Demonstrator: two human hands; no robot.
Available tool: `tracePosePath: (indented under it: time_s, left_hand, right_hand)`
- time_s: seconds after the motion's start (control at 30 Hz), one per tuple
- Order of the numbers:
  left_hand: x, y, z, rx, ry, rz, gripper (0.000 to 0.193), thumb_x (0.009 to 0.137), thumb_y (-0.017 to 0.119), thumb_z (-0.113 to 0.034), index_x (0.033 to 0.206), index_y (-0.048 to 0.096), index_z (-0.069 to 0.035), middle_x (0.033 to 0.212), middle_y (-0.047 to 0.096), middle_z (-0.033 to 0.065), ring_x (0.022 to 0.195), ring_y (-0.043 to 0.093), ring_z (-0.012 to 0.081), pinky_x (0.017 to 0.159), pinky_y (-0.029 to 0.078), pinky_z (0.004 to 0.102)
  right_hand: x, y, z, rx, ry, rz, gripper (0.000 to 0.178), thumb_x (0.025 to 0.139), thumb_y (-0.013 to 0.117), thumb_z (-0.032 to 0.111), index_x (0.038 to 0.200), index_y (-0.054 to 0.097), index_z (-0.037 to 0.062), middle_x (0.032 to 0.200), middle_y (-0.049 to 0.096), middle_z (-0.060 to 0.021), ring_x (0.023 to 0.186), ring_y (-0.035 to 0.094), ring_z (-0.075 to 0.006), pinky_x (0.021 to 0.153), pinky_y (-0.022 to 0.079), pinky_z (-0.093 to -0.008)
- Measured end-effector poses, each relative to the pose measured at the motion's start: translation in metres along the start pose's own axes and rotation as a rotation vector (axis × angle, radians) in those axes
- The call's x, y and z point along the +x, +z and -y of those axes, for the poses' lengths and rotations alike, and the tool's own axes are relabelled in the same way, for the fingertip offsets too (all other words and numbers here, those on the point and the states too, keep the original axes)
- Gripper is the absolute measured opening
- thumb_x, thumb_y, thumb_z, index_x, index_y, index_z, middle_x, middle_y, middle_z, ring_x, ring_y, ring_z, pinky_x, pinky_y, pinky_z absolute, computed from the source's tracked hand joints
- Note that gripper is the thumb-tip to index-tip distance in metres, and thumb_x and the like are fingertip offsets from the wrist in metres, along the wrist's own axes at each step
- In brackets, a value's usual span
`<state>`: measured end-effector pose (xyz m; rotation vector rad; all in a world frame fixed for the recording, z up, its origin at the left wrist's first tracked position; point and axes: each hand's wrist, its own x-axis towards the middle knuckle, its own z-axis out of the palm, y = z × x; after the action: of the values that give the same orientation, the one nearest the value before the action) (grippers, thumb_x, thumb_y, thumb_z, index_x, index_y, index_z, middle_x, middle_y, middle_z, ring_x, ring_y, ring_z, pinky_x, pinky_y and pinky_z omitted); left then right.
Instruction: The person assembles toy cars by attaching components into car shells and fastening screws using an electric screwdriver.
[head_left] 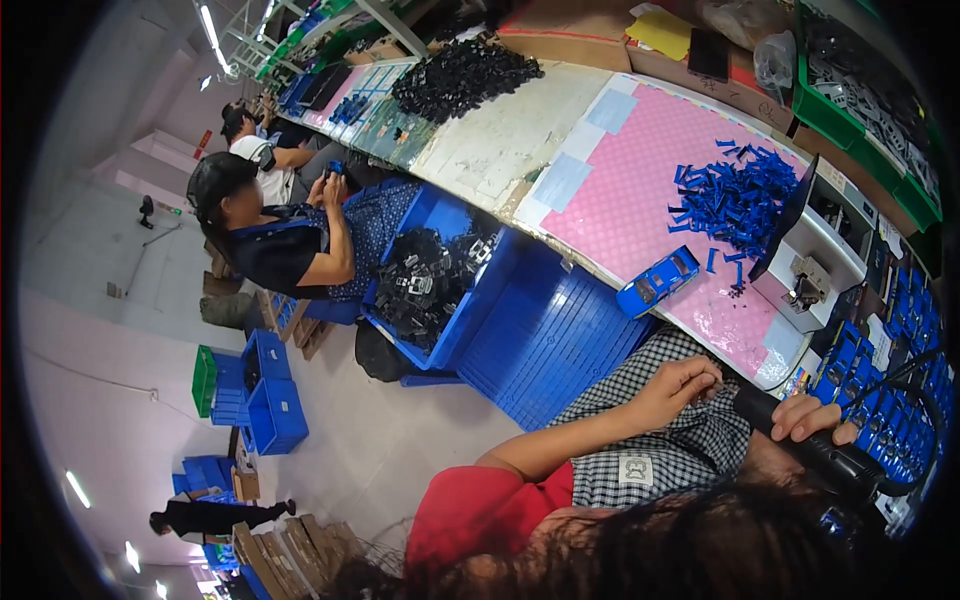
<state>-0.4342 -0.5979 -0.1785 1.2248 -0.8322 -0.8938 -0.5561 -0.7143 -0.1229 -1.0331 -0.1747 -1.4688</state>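
Observation:
My right hand [808, 418] is wrapped round a thick black electric screwdriver [815, 445] with a cable at its rear end. The tool lies tilted in front of my body, its front end towards my left hand. My left hand [686, 384] has its fingers curled together near that front end, over my checked apron; whatever they hold, if anything, is hidden. A blue toy car [658, 282] rests on the pink mat [620, 200] near the table edge. Beyond it lies a pile of small blue plastic parts [735, 200], with a few tiny dark screws [738, 292] nearby.
A pale metal device [815, 255] stands right of the parts pile. Rows of blue car bodies [860, 375] are at the far right. Green bins [850, 110] line the back. A blue crate [440, 345] of black parts stands left, beside a seated co-worker [290, 235]. Black parts [465, 78] heap farther along the bench.

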Motion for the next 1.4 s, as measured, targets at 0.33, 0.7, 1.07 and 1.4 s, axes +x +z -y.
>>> tracePosePath:
  time_s: [0.33,0.7,1.07,1.4]
  left_hand:
    - [-0.004,0.0,0.0,-0.244,-0.091,0.168,0.021,0.097,0.043,-0.016,0.094,0.056,0.001,0.074,0.057,0.0023,0.063,0.052,0.0071,0.054,0.043,0.0203]
    - [-0.009,-0.003,-0.003,-0.3,-0.218,0.299,0.022,0.097,0.043,-0.015,0.096,0.057,0.002,0.077,0.058,0.0044,0.064,0.054,0.0073,0.055,0.045,0.02]
    - [0.028,-0.037,-0.012,0.926,0.428,-0.181,0.051,0.071,0.068,-0.001,0.119,0.05,-0.002,0.11,0.055,0.0167,0.105,0.05,0.0361,0.091,0.039,0.0422]
    - [0.088,-0.073,0.004,1.296,0.321,-0.107,0.046,0.075,0.065,-0.014,0.118,0.05,-0.006,0.125,0.045,0.0128,0.116,0.042,0.0335,0.091,0.038,0.0431]
  right_hand:
    - [0.016,0.003,0.018,0.066,0.084,0.136,0.069,0.07,0.071,0.055,0.106,0.035,0.0087,0.074,0.046,-0.007,0.055,0.051,-0.0189,0.054,0.044,-0.032]
    - [0.009,0.005,0.003,0.138,-0.133,0.506,0.053,0.074,0.071,0.045,0.1,0.042,0.0096,0.063,0.054,-0.0058,0.044,0.056,-0.0178,0.042,0.049,-0.027]
    - [0.01,0.007,0.024,-0.047,0.095,0.185,0.058,0.073,0.073,0.044,0.105,0.04,0.0086,0.078,0.054,-0.0107,0.069,0.054,-0.0235,0.064,0.046,-0.0367]
    - [0.013,-0.004,0.045,-0.145,0.26,0.242,0.056,0.072,0.075,0.037,0.107,0.041,0.0112,0.088,0.053,-0.0118,0.079,0.054,-0.0255,0.072,0.046,-0.0392]
